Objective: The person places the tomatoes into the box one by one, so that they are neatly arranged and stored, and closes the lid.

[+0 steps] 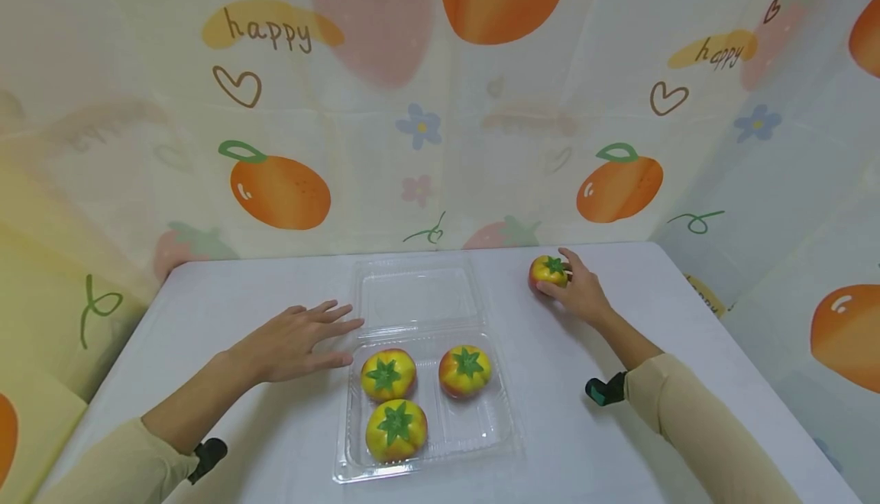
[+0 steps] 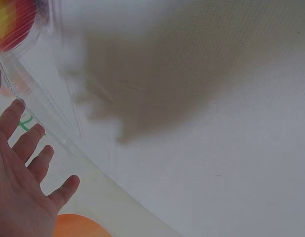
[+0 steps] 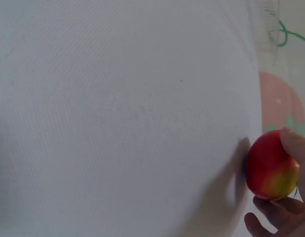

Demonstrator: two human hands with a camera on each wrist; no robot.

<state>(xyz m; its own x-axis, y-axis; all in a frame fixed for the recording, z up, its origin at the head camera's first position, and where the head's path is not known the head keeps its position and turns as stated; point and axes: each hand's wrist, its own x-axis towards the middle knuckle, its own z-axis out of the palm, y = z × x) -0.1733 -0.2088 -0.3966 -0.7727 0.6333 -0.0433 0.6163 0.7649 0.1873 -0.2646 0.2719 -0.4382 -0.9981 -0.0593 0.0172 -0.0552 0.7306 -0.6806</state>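
At the back right of the table, my right hand (image 1: pixel 581 292) grips a round red-and-yellow fruit (image 1: pixel 543 269) with a green star-shaped top. The right wrist view shows thumb and fingers around the same fruit (image 3: pixel 272 167), its red side facing the camera. A clear plastic clamshell box (image 1: pixel 474 420) lies unfolded in the middle, its lid (image 1: pixel 419 298) laid back. In its base sit three similar fruits: one back left (image 1: pixel 388 374), one front left (image 1: pixel 396 431), one back right (image 1: pixel 464 372). My left hand (image 1: pixel 296 344) is spread, fingers extended, by the box's left edge.
The white-covered table (image 1: pixel 227 321) ends at the back against a hanging printed cloth (image 1: pixel 385 176) with oranges, hearts and flowers. More cloth hangs along both sides. The front right compartment of the box base holds no fruit.
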